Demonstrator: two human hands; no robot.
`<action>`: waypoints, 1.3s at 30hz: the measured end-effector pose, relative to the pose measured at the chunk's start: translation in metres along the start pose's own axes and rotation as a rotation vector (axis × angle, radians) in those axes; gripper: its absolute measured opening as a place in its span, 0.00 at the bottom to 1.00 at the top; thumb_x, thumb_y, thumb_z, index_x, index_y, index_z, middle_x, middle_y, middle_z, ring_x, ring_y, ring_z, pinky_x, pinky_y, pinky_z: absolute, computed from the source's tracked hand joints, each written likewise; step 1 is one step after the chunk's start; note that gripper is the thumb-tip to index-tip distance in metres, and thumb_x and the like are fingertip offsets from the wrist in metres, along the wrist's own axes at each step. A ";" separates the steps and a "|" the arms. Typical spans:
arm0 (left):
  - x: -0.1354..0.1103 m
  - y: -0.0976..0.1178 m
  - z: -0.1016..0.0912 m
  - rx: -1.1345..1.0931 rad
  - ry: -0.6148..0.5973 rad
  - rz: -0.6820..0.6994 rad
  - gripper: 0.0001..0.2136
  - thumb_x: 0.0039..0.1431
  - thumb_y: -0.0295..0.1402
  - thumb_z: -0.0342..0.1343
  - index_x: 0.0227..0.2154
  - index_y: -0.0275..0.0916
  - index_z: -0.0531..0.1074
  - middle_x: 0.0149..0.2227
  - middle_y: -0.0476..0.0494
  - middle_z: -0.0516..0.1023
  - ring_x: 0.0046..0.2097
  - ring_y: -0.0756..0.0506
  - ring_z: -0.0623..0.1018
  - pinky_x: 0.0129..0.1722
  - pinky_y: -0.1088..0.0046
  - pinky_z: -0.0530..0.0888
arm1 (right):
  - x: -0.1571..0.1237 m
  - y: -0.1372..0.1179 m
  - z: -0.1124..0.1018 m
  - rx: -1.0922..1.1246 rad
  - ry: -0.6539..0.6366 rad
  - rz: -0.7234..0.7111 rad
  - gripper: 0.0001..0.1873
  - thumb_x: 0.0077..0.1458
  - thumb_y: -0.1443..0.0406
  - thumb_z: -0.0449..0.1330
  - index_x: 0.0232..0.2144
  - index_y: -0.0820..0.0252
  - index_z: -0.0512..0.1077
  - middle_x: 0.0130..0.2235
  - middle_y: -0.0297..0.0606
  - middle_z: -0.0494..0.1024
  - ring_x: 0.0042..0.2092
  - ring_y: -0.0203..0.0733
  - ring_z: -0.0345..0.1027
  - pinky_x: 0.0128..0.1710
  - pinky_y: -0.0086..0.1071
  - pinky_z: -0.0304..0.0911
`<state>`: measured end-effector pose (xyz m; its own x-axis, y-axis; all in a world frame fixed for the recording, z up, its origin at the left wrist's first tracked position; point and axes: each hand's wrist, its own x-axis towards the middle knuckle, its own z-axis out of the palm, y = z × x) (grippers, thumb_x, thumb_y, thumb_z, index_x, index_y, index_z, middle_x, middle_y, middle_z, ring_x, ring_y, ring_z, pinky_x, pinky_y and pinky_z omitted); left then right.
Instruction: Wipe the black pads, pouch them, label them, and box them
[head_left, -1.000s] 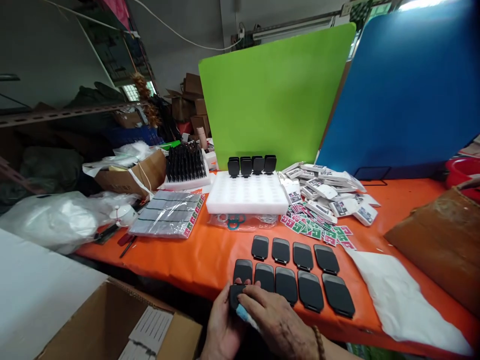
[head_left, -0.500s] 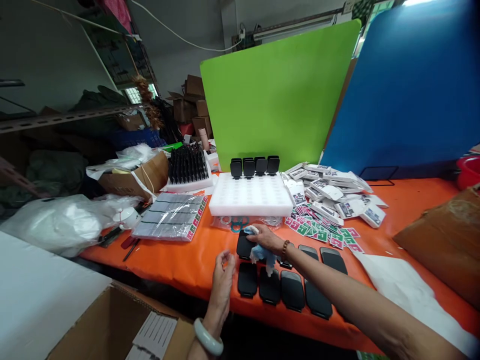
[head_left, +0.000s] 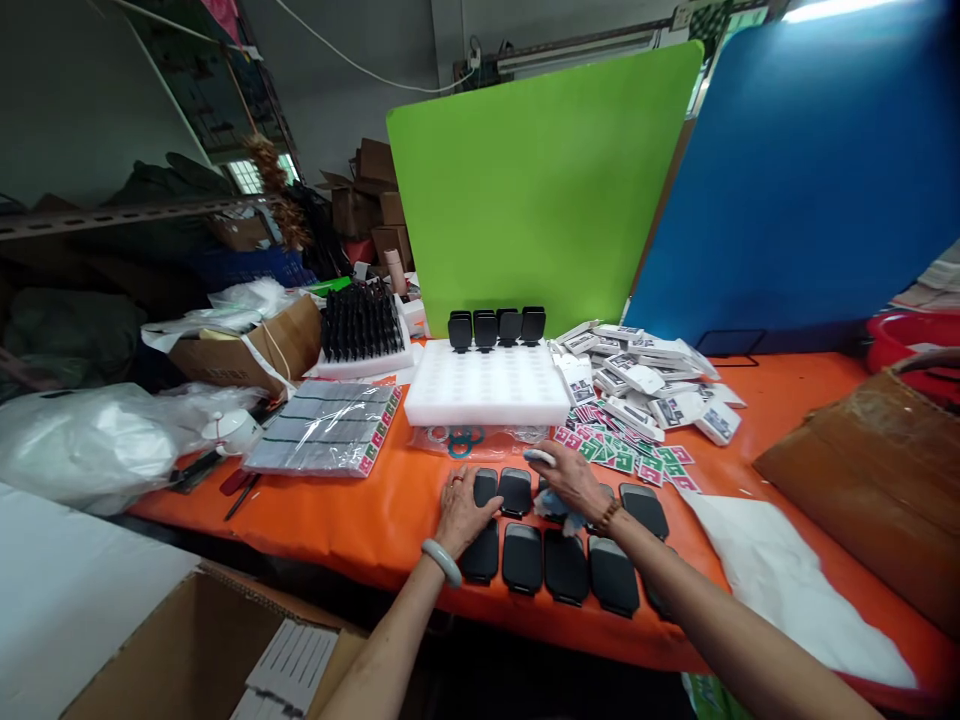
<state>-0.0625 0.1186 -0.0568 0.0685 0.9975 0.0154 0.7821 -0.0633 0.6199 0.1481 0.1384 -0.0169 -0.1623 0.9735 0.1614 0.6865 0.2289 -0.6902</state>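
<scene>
Two rows of flat black pads (head_left: 522, 556) lie on the orange table (head_left: 390, 520) near its front edge. My left hand (head_left: 463, 512) rests fingers-down on the pads at the left end of the rows, a pale bangle on its wrist. My right hand (head_left: 568, 478) reaches over the back row and clutches a light blue cloth (head_left: 556, 509) against the pads. Behind them stands a white foam tray (head_left: 487, 385) with a row of upright black pads (head_left: 496, 327) at its far edge.
A pile of small printed packets (head_left: 645, 375) and green and pink labels (head_left: 615, 455) lies right of the tray. A wrapped stack (head_left: 326, 428), cardboard boxes (head_left: 247, 350), a brown bag (head_left: 877, 460) and green and blue boards (head_left: 540, 180) surround the work area.
My left hand came down from the air onto the left pads. My right hand with the cloth shifted right along the back row, and one more pad now lies in that row.
</scene>
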 end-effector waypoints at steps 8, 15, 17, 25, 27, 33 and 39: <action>0.010 0.001 0.015 0.192 -0.121 0.193 0.23 0.59 0.41 0.51 0.58 0.46 0.64 0.66 0.41 0.57 0.68 0.33 0.49 0.63 0.46 0.52 | -0.087 0.055 -0.049 0.001 0.114 0.120 0.14 0.57 0.59 0.52 0.37 0.57 0.75 0.38 0.41 0.79 0.38 0.46 0.72 0.38 0.37 0.65; 0.007 0.009 0.026 0.283 -0.125 0.260 0.23 0.60 0.41 0.50 0.57 0.41 0.65 0.63 0.38 0.62 0.65 0.32 0.56 0.62 0.47 0.55 | -0.136 0.091 -0.063 0.037 0.331 0.278 0.17 0.55 0.53 0.55 0.38 0.56 0.75 0.41 0.41 0.80 0.43 0.48 0.74 0.45 0.41 0.68; 0.005 0.011 0.030 0.298 -0.111 0.272 0.23 0.60 0.40 0.50 0.58 0.40 0.64 0.63 0.37 0.62 0.64 0.32 0.57 0.61 0.47 0.56 | -0.142 0.097 -0.065 0.001 0.375 0.310 0.17 0.55 0.53 0.55 0.38 0.57 0.75 0.41 0.42 0.79 0.43 0.49 0.73 0.46 0.42 0.68; 0.006 0.009 0.036 0.371 -0.036 0.308 0.22 0.61 0.42 0.48 0.56 0.41 0.66 0.63 0.38 0.63 0.64 0.32 0.57 0.61 0.45 0.55 | -0.124 0.091 -0.057 -0.208 0.257 0.229 0.20 0.59 0.61 0.53 0.53 0.55 0.66 0.55 0.44 0.68 0.51 0.48 0.68 0.48 0.41 0.66; 0.010 0.016 0.037 0.403 -0.007 0.327 0.23 0.60 0.44 0.49 0.56 0.42 0.66 0.64 0.38 0.60 0.66 0.30 0.54 0.61 0.43 0.54 | -0.114 0.086 -0.059 -0.266 0.185 0.211 0.20 0.58 0.62 0.55 0.53 0.56 0.65 0.56 0.46 0.66 0.50 0.49 0.68 0.46 0.40 0.67; 0.033 0.073 0.055 0.352 -0.181 0.576 0.23 0.61 0.44 0.49 0.58 0.42 0.64 0.64 0.38 0.61 0.67 0.35 0.54 0.63 0.49 0.54 | -0.099 0.081 -0.065 -0.338 0.067 0.234 0.21 0.55 0.63 0.60 0.51 0.56 0.65 0.52 0.46 0.69 0.45 0.48 0.69 0.44 0.39 0.65; 0.029 0.114 0.091 0.317 -0.379 0.635 0.25 0.62 0.43 0.49 0.61 0.44 0.60 0.64 0.39 0.61 0.65 0.34 0.58 0.62 0.48 0.56 | -0.105 0.081 -0.066 -0.281 0.005 0.207 0.20 0.53 0.63 0.61 0.50 0.58 0.67 0.52 0.45 0.69 0.44 0.46 0.71 0.44 0.37 0.65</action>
<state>0.0846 0.1378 -0.0569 0.7206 0.6932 -0.0124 0.6575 -0.6776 0.3294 0.2678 0.0548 -0.0435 0.0042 0.9991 0.0420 0.8730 0.0169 -0.4875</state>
